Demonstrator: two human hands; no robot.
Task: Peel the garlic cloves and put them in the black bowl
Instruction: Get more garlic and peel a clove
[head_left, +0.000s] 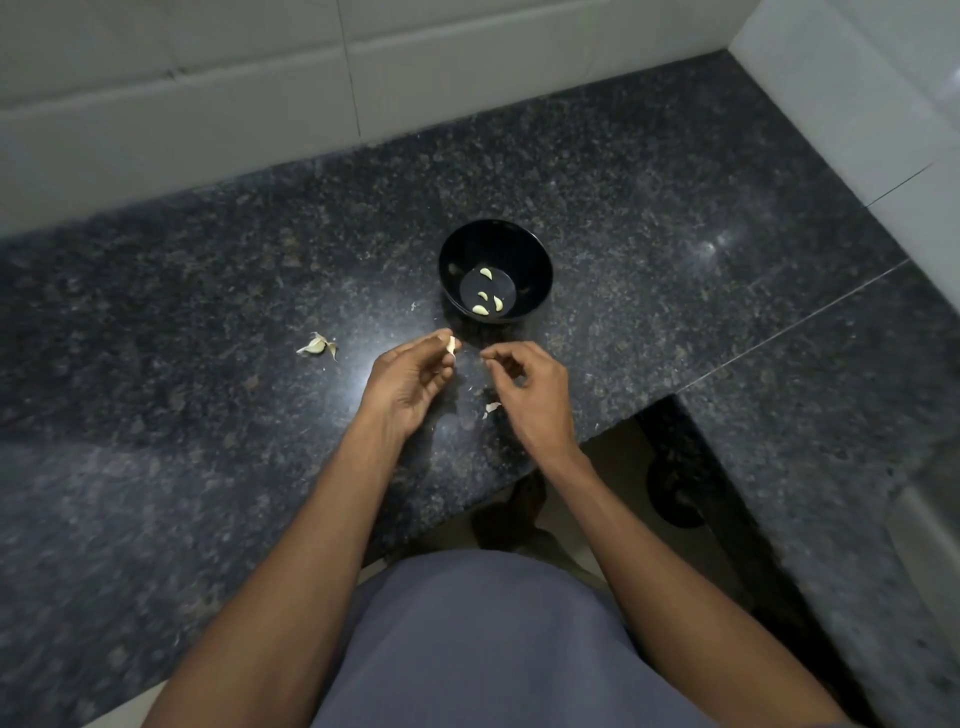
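Black bowl (540, 260) is sitting on the granite counter (208, 291), four peeled cloves (488, 300) being held in its bottom. Just near of it, a garlic clove (451, 344) is being pinched in the left hand (410, 382) fingertips. Right hand (527, 387) fingers are being curled, thumb and forefinger pressed together; anything pinched cannot be told. Skin scraps (318, 345) are lying left.

We see the round black bowl (496, 270) on the speckled dark granite counter (208, 291), four pale peeled garlic cloves (487, 301) in it. Both hands sit just before the bowl. Papery garlic skins (317, 344) lie left of them.
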